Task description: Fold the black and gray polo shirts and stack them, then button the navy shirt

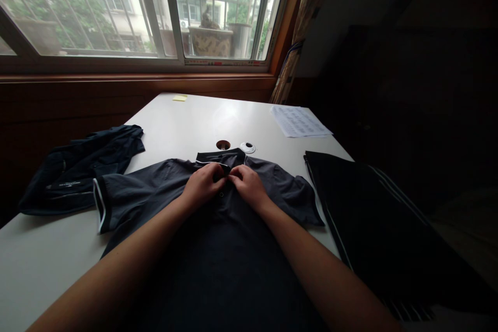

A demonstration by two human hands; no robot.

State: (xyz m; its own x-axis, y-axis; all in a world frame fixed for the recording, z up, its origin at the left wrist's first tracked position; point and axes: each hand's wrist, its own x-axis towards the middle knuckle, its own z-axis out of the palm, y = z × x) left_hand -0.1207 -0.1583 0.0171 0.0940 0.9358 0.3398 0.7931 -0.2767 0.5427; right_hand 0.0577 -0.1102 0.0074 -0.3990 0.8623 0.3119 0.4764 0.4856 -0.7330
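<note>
A dark grey polo shirt with white-edged collar and cuffs lies spread on the white table, its collar toward the window. My left hand pinches the front opening just below the collar. Right beside it, my right hand pinches the other side of the same opening, and the fingertips of both hands nearly meet. One small button shows on the placket under the hands. Whatever lies between the fingertips is too small to make out.
Dark folded clothing lies at the left, and black striped clothing hangs over the right edge. Beyond the collar are a round cable hole and its white cover. Printed sheets and a yellow note rest farther back.
</note>
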